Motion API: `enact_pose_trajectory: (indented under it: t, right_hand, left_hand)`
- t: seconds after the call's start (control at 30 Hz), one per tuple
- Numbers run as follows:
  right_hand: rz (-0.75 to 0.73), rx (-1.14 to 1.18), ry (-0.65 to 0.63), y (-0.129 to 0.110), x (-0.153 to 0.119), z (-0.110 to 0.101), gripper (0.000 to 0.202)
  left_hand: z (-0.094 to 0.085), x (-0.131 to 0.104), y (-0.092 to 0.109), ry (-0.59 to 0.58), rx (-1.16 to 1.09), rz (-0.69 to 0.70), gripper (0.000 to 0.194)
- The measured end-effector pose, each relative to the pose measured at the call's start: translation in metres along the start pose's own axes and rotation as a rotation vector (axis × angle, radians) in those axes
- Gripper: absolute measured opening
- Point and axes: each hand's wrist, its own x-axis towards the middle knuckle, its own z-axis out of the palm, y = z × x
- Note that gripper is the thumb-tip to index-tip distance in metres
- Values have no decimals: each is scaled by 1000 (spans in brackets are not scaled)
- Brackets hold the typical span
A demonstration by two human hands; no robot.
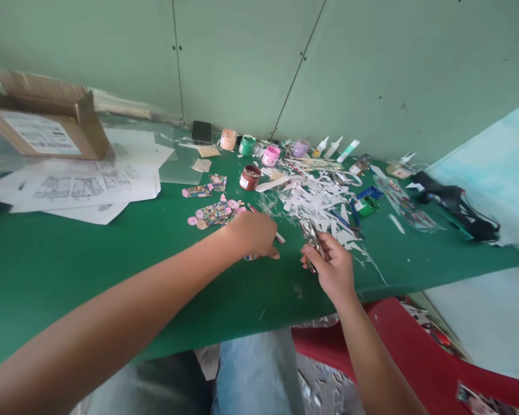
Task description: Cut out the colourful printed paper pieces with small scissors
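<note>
My right hand (334,266) is closed around a metal single-hole punch (311,245), its jaws pointing away from me. My left hand (256,231) reaches across the table, its back toward me and its fingers curled down out of sight; only the thumb shows. What it holds, if anything, is hidden. A bit of patterned cut-out (253,257) peeks out beneath it. Just beyond the left hand lies a cluster of colourful patterned cut-outs (213,213) with pink round parts. A thin striped strip (280,237) lies on the table between my hands.
White paper scraps (317,199) heap beyond my right hand. An open brown paint jar (249,177), a pink jar (271,155) and glue bottles (349,151) stand behind. Printed sheets (82,187) and a cardboard box (47,129) are at left. A black strap-like object (458,207) lies right.
</note>
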Motion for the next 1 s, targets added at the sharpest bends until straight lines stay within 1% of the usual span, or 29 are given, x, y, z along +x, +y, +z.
enact_pose_trajectory:
  t: [0.07,0.13,0.2,0.27,0.37,0.5,0.67,0.77,0.87,0.93,1.0]
  right_hand:
    - [13,28,49,4,0,3,31]
    - [19,39,83,9,0,3,30]
    - [25,39,97,11,0,3,29]
    - [31,25,93,12,0,3,28]
    - [27,-7,112,11,-1,4,29]
    - [10,-30,164,9,-4,8,34]
    - [-35,-81,140,6,-7,10,34]
    - [-45,-107,126,7,-6,10,34]
    - [-54,-143,125,7,-7,10,35]
    - [-73,-217,112,4,-9,9,34]
    - [-113,-390,73,-2,-12,5,30]
  left_hand:
    - [1,-4,-6,-26,16,33,48]
    - [8,-13,-13,45,40,79,48]
    - [21,-22,-18,156,34,108,46]
    - [32,-27,-22,218,15,88,40]
    - [42,-28,-23,238,-47,29,28]
    - [45,-25,-20,206,-146,-6,20]
    - [47,-24,-17,212,-201,-25,18]
    - [50,-24,-18,212,-252,-4,16]
    - [51,-23,-22,245,-343,61,21]
    - [52,-23,-27,280,-420,94,25]
    - [52,-22,-32,300,-495,85,26]
